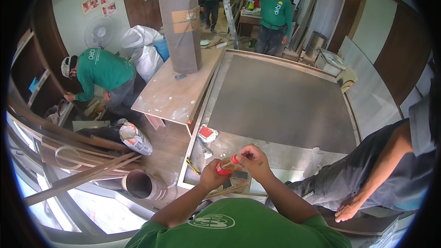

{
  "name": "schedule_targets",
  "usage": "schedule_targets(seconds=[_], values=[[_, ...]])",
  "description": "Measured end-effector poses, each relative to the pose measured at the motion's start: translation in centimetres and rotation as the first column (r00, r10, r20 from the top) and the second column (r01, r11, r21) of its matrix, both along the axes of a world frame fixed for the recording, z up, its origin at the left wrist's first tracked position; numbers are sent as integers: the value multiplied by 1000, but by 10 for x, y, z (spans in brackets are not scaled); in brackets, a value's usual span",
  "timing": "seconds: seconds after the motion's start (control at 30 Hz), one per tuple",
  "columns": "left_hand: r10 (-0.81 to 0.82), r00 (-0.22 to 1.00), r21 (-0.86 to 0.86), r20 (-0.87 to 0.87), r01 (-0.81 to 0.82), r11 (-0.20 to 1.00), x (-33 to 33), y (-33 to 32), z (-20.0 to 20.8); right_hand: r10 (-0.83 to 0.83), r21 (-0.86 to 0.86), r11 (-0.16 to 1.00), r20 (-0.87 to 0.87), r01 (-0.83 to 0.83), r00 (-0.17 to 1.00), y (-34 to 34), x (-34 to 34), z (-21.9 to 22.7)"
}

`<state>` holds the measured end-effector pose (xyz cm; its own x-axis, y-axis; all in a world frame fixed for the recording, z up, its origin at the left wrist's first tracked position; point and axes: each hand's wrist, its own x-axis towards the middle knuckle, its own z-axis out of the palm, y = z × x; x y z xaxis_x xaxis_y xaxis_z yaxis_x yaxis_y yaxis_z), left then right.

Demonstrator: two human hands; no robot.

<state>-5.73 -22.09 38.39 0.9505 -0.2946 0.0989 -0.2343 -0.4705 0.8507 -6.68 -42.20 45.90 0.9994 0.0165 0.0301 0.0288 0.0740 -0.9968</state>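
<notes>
A small clear plastic bottle (226, 165) with a red label and an amber-coloured drink is tilted in front of my chest. My left hand (211, 177) is wrapped round its lower part. Fingers of my right hand (255, 161) pinch the red cap (234, 159) at the bottle's upper end. Whether the cap is loose or tight on the neck cannot be made out. Beneath my hands is the near end of a large framed panel (285, 101). A yellow utility knife (193, 167) lies on its left edge, near a red-and-white packet (208, 133).
A seated person's forearm and hand (351, 206) are close on my right. Another person (103, 76) bends at shelves on the left; two more stand near a ladder (226, 9). A wooden table (170, 94) holds a tall column. A round bin (140, 184) and long boards (82, 177) lie left.
</notes>
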Motion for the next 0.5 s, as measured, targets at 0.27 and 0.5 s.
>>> schedule_targets(seconds=[0.27, 0.5], values=[[3, 1000, -30, -27, -4, 1000, 3, 4, -4, 120, -482, 874, 347, 67, 930, 0, -2, 24], [-12, 1000, -17, -1, 12, 1000, 7, 3, -2, 36, -216, 976, -20, -39, 999, 4, 7, 12]])
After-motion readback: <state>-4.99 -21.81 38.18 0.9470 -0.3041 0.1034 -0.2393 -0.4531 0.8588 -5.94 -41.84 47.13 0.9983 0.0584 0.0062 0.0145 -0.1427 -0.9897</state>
